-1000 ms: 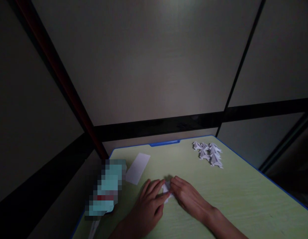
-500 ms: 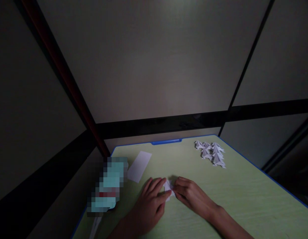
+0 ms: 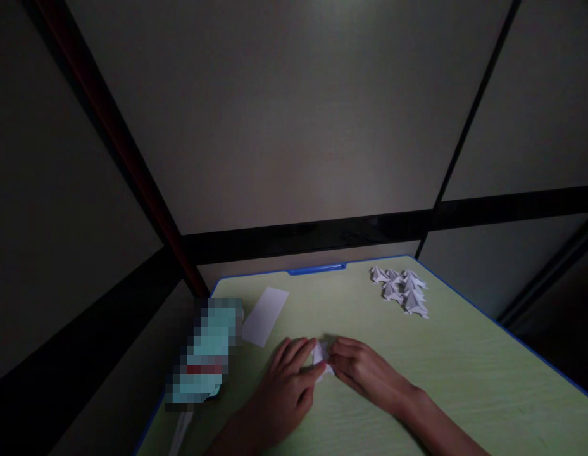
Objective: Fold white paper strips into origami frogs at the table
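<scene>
A small piece of folded white paper lies on the table between my two hands. My left hand holds it down from the left, fingertips at its upper corner and thumb across its lower part. From the right, the bent fingers of my right hand grip the paper's edge and cover that side of it. Further back on the right, several folded white paper figures sit close together, some overlapping. A flat white paper strip rests beyond my left hand.
The light green table has a blue rim and a blue handle-like piece at its far edge. At the left edge lies a pixelated teal object with a pale cord. Panelled cabinet doors stand behind.
The whole view has shifted very slightly. Both hands keep their places on the folded paper, and nothing else has visibly moved.
</scene>
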`<state>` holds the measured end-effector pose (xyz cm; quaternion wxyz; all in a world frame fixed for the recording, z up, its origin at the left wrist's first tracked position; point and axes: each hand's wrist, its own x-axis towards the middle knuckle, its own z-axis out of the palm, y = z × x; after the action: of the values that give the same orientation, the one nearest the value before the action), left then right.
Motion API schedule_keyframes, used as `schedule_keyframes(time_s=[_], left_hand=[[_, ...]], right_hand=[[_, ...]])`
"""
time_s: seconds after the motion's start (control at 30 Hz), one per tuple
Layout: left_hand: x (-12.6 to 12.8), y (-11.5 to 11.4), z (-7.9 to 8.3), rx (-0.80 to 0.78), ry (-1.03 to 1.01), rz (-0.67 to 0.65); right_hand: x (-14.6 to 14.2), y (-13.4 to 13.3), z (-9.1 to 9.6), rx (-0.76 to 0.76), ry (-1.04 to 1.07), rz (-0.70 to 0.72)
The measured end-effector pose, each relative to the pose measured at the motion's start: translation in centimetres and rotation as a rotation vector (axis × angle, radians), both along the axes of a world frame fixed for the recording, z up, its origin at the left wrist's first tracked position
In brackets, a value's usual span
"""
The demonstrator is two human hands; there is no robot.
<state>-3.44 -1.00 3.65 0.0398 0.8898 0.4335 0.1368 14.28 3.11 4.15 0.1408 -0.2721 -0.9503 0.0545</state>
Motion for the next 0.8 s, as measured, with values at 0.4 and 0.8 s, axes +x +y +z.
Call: schedule_keyframes(time_s=[0.4,0.8], left_hand=[[0.0,-0.1,0.2,-0.012,0.009,-0.013],[0.3,-0.2,-0.3,0.004,0.088,-0.006]], right_hand=[[0.8,-0.1,1.3,-0.178,0.156,0.049],[1.4,0.4,1.1,-0.207,0.174,0.119]])
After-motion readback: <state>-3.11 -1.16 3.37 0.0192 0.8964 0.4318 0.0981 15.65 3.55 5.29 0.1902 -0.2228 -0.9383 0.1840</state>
